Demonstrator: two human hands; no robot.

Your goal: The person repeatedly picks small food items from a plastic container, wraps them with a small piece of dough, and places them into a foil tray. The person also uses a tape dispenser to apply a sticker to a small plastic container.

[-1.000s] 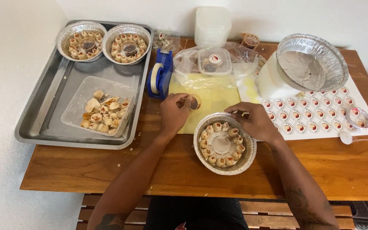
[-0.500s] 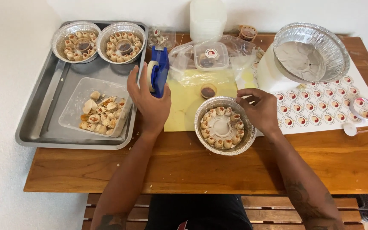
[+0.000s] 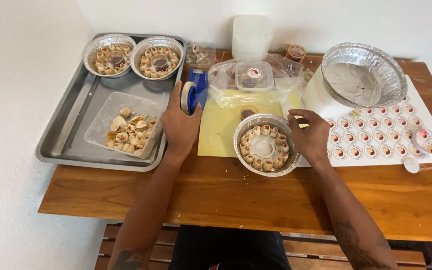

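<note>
My left hand (image 3: 180,124) is wrapped around a blue tape dispenser (image 3: 194,91) that stands between the metal tray and a yellow sheet (image 3: 220,131). My right hand (image 3: 309,136) rests against the right rim of a round foil pan (image 3: 265,144) filled with a ring of small dumplings around an empty middle. A small brown sauce cup (image 3: 249,111) sits on the yellow sheet just behind that pan.
A metal tray (image 3: 68,135) at left holds two filled foil pans (image 3: 109,54) (image 3: 157,56) and a clear tub of loose dumplings (image 3: 126,126). Behind are lidded tubs in a plastic bag (image 3: 252,76). A stack of empty foil pans (image 3: 363,79) and a sticker sheet (image 3: 386,131) lie at right.
My left hand left the small cup on the yellow sheet, went left and took hold of the blue tape dispenser. My right hand stayed at the pan's right rim.
</note>
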